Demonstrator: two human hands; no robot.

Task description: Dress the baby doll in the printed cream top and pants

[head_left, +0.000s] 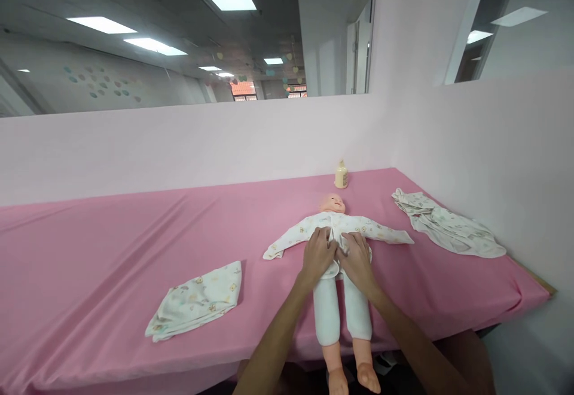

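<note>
A baby doll (332,204) lies on its back on the pink cloth, head toward the wall and feet over the near edge. It wears a white printed baby shirt (302,230), sleeves spread to both sides, and white trousers (327,311). My left hand (320,253) is closed on the front of the shirt at the doll's belly. Close beside it, my right hand (356,259) also has bent fingers closed on the shirt front. The fingertips and the fabric between them are partly hidden.
A folded printed cloth (197,302) lies to the left. On the right a crumpled printed garment (448,224) lies near the wall. A cream bottle (341,176) stands behind the doll's head. The pink sheet (112,263) covers the table and has creases.
</note>
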